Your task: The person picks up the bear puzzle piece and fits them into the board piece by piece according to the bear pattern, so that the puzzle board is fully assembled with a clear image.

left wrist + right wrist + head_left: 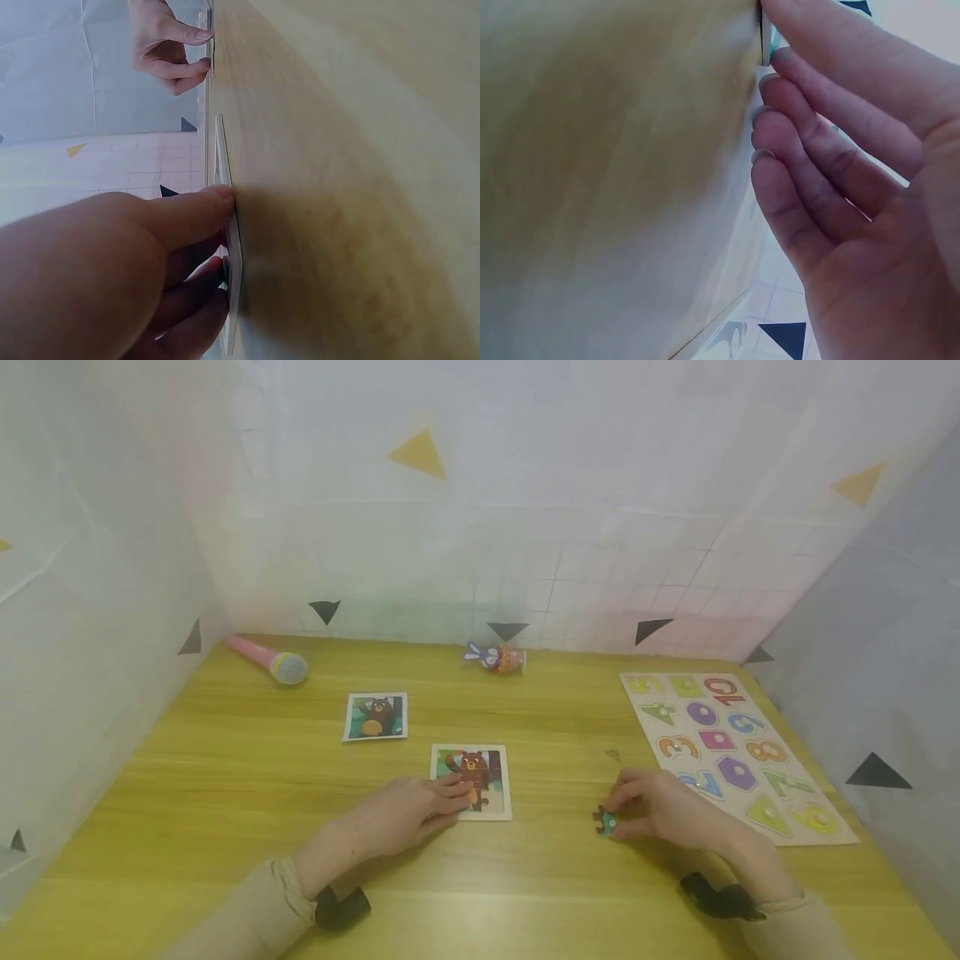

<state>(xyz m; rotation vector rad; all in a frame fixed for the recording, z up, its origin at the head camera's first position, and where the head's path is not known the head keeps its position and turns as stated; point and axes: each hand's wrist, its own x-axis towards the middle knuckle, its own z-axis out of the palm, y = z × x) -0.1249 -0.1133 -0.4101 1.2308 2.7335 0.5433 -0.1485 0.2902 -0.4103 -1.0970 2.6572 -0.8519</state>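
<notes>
My left hand [401, 814] rests its fingers on the left side of a small framed bear jigsaw puzzle [506, 785]. In the left wrist view the thumb touches the puzzle's near edge, while the other fingers lie over its face. Part of the bear picture is filled in; a pale gap shows at its lower right. Off to the right, my right hand [660, 806] pinches a small brown and teal puzzle piece [606, 823] between thumb and fingers, low over the table. A matching bear picture card [378, 718] lies behind and left of the puzzle.
A number and shape peg board [813, 772] lies at the right, partly beneath the right hand in the head view. Toward the back are a pink toy microphone [262, 657] and a small rabbit toy [501, 658]. Pale sheeting [525, 527] walls the wooden table.
</notes>
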